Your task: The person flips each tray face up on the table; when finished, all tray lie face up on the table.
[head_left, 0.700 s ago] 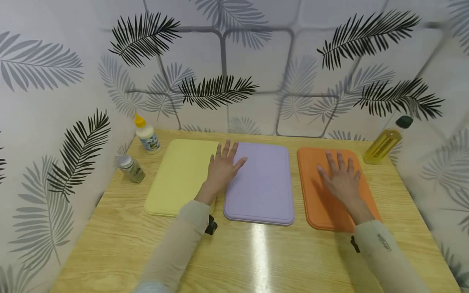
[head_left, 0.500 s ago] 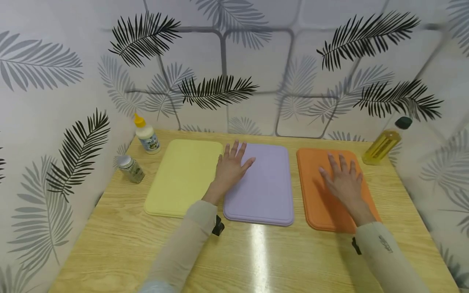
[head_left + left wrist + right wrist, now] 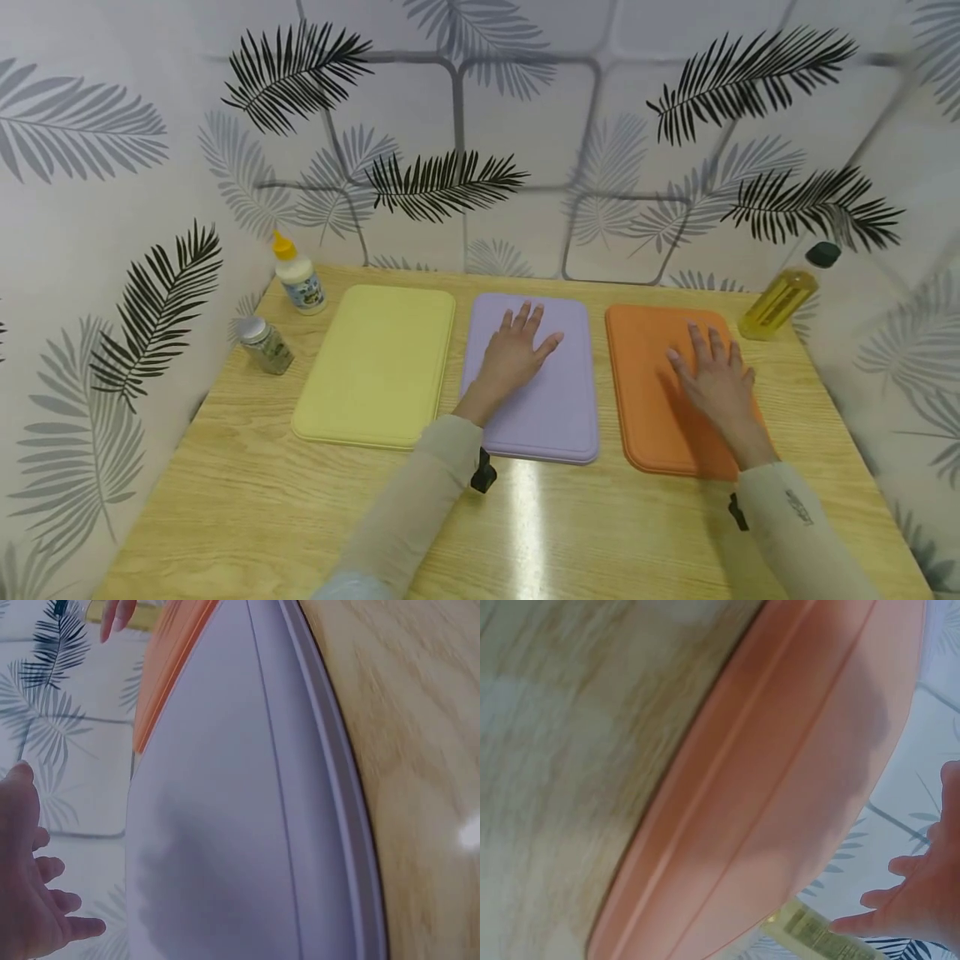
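Three rounded rectangular boards lie side by side: a yellow board (image 3: 375, 362), a lilac board (image 3: 558, 400) and an orange board (image 3: 645, 400). Over the lilac one is my left hand (image 3: 512, 354), fingers spread and holding nothing. In the left wrist view, a gap and a soft shadow on the lilac board (image 3: 217, 787) show this hand (image 3: 34, 877) held above it. My right hand (image 3: 716, 383) hovers with spread fingers over the orange board, also holding nothing. The right wrist view shows the hand (image 3: 915, 885) apart from the orange board (image 3: 802, 772).
At the back left stand a white bottle with a yellow nozzle (image 3: 302, 279) and a small jar with a silver lid (image 3: 266, 346). A bottle of yellow liquid (image 3: 780, 300) is at the back right. A leaf-patterned wall (image 3: 540, 242) borders the wooden table (image 3: 255, 500).
My left hand has moved right, from between the yellow and lilac boards to over the lilac board. My right hand has shifted slightly right and nearer over the orange board.
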### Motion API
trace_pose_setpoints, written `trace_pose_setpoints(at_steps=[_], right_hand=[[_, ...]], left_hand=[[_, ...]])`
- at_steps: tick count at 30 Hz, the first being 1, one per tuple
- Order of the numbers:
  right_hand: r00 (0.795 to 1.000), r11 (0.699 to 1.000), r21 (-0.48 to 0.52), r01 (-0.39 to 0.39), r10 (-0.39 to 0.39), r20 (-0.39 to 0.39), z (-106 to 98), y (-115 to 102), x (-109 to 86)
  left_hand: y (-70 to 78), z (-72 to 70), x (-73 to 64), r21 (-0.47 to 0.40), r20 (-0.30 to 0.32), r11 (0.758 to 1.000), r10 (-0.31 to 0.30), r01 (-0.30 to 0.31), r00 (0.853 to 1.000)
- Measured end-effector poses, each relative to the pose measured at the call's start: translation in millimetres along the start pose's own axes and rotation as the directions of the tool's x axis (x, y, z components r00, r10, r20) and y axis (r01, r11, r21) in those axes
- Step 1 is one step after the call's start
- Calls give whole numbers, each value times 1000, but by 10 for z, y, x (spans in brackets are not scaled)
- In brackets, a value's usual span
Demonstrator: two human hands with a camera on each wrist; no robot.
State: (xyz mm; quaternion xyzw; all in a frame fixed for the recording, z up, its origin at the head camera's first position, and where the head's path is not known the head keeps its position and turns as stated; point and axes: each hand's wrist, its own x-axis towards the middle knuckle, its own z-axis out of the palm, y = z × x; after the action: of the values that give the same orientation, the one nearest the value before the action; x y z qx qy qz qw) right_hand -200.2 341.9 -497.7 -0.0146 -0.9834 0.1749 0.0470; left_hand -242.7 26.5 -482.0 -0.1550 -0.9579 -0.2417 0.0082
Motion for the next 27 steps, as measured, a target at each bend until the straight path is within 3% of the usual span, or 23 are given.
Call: trace_pose_setpoints(at_steps=[7,16,27], right_hand=[[999,999,17,-30,29,35,19,114,-39],[998,998,15,-53,52,39,7,193,-88],[992,996,-4,-90,90,88,14,256,-117]], left_hand=[[232,125,25,-63,55,998,20,-16,998],[463,256,66,-119,84,991,65,-55,994],[779,402,-18,-241,140,968,104,-68,985]])
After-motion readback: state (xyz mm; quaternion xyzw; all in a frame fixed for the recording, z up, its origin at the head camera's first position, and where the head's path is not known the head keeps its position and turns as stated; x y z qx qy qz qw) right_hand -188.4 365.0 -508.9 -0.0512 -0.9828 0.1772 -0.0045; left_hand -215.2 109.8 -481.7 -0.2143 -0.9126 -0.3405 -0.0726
